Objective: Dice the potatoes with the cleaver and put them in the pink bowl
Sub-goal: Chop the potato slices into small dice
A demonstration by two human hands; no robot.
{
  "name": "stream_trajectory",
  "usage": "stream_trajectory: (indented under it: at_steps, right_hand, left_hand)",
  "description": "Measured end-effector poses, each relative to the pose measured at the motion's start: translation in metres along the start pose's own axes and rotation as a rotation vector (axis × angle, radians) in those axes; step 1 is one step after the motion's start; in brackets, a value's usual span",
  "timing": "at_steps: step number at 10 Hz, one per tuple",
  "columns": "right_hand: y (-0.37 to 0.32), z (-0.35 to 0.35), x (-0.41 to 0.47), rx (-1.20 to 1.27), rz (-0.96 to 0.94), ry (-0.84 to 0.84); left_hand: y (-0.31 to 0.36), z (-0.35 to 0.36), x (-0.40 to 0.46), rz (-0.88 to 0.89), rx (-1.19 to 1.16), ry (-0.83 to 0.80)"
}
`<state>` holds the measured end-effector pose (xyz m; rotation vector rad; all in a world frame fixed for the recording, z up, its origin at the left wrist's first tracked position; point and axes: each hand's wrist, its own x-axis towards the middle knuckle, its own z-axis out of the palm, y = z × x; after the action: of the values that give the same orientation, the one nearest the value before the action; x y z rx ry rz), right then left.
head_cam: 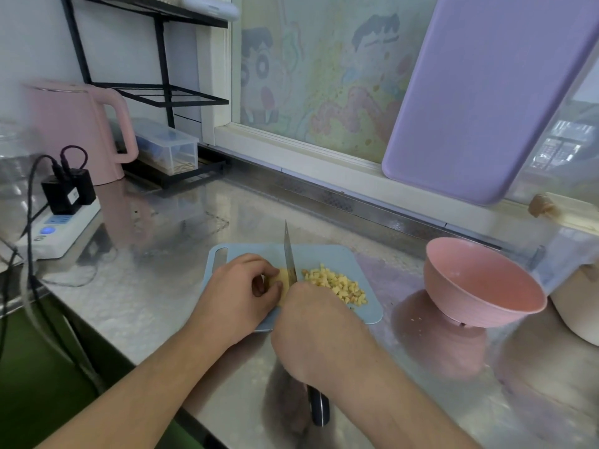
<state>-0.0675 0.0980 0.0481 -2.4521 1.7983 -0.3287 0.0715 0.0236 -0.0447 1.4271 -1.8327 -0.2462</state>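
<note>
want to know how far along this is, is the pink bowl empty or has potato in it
Empty: the pink bowl shows only bare pink inside. The diced potato lies on the cutting board.

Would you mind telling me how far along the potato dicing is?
Done: a pile of potato cubes lies on the blue cutting board. In hand: the left hand steadies the remaining potato piece while the right hand works the cleaver. Left: the pink bowl looks empty.

Home kitchen: steel counter (168,286), pink kettle (77,128), cartoon-stickered window (317,76)
</note>
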Motion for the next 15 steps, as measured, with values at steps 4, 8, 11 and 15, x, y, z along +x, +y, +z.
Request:
stream_trajectory:
  at_steps: [4, 8, 11, 15]
  right_hand:
    - [0.012, -0.001, 0.017, -0.424, -0.35, -0.204]
    - [0.017, 0.017, 0.024, 0.075, 0.027, -0.133]
    - [0.025, 0.006, 0.021, 0.218, 0.196, -0.168]
    - [0.023, -0.014, 0.019, 0.261, 0.253, -0.125]
  left_hand:
    - [0.001, -0.002, 0.0, -0.041, -0.05, -0.014]
    - [0.003, -0.002, -0.002, -0.042, -0.024, -0.024]
    - [0.002, -0.001, -0.001, -0.047, 0.003, -0.022]
    - [0.001, -0.001, -0.002, -0.086, -0.053, -0.022]
